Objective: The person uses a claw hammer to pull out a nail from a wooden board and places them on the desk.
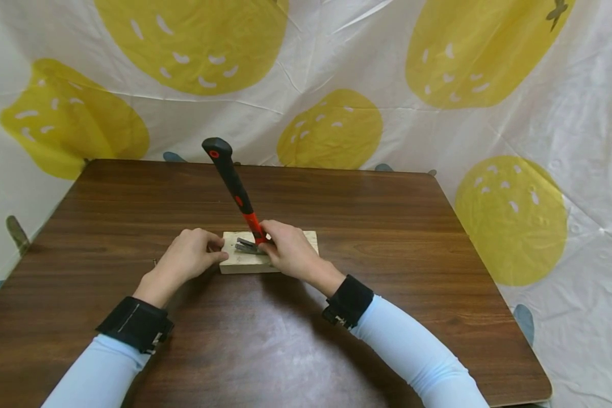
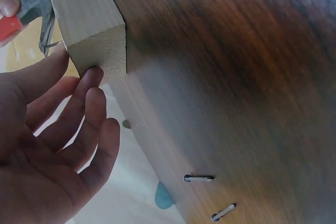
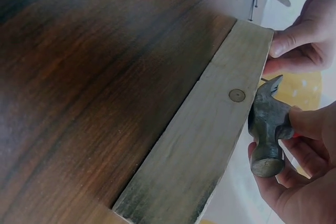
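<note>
With fingers [image 2: 94, 106] loosely parted, the left hand [image 1: 183, 258] is rested against the block [image 1: 250, 268] on the table [image 1: 398, 226]; the hammer [image 1: 238, 191] is pinched by the right hand [image 1: 293, 253]. The claw [image 3: 271, 86] is best seated squarely at the nail [image 2: 54, 44], block steadied.

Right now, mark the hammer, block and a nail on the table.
Hammer [image 1: 236, 190], head view: on its black grip.
Block [image 3: 201, 123], right wrist view: on its long side.
Nail [image 2: 200, 178], left wrist view: on its shank.
</note>
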Demonstrator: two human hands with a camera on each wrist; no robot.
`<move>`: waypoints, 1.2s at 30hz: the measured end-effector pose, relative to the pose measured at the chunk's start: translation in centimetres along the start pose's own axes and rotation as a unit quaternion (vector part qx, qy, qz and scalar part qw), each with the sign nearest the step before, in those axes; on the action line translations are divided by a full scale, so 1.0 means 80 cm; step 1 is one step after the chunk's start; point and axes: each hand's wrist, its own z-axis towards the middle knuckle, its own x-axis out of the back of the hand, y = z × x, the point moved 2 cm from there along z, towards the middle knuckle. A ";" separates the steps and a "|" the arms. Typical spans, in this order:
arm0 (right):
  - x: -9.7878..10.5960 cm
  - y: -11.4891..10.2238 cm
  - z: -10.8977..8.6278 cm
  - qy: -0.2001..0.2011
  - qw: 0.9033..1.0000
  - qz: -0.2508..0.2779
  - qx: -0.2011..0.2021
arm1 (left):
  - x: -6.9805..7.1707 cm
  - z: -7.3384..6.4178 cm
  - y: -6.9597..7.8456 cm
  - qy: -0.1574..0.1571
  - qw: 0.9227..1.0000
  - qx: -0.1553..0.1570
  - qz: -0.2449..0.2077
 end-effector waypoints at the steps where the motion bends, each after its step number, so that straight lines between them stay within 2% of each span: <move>1: 0.000 0.000 -0.001 0.002 1.000 0.003 -0.001 | -0.001 0.000 0.000 -0.001 1.000 -0.001 0.000; 18: 0.000 0.008 -0.012 0.036 0.996 0.077 -0.003 | -0.001 0.000 0.003 0.000 1.000 -0.005 0.011; 28: -0.002 0.011 -0.015 0.045 0.994 0.097 -0.009 | -0.001 -0.003 0.005 -0.001 1.000 -0.004 0.003; 36: 0.003 0.016 -0.014 0.083 0.986 0.144 -0.015 | 0.000 -0.003 0.006 0.001 1.000 -0.002 0.002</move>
